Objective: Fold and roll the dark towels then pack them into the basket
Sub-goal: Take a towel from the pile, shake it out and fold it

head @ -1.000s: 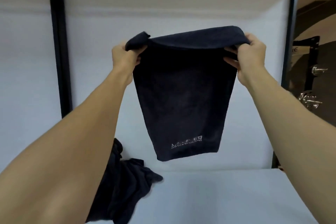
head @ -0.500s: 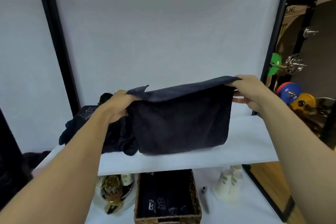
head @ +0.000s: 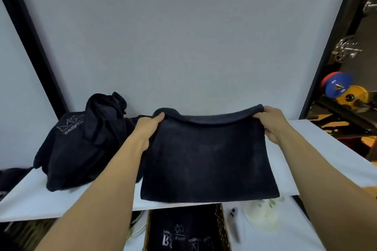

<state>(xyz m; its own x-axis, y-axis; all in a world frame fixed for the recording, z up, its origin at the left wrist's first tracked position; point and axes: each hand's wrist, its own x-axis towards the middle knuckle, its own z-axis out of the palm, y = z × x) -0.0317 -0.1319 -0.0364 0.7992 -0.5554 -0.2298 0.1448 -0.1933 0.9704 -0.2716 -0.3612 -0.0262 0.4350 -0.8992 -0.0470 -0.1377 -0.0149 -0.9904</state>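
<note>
A dark towel [head: 208, 161], folded in half, lies mostly flat on the white shelf [head: 326, 149], its near edge close to the shelf's front. My left hand [head: 148, 128] pinches its far left corner and my right hand [head: 272, 122] pinches its far right corner, both slightly lifted. To the left sits a heap of dark towels [head: 81, 140] with pale logos. Below the shelf, a wicker basket [head: 221, 228] holds dark rolled towels [head: 183, 234] with white print.
Black frame posts [head: 34, 47] stand on both sides of a white back panel. Under the shelf lie a pale cup-like object [head: 263, 214] and a small dark gadget [head: 233, 218]. Coloured weight plates [head: 338, 87] sit at the right.
The towel hung in the air a second ago; both hands have lowered it onto the shelf, and the view has tilted down so the basket shows below.
</note>
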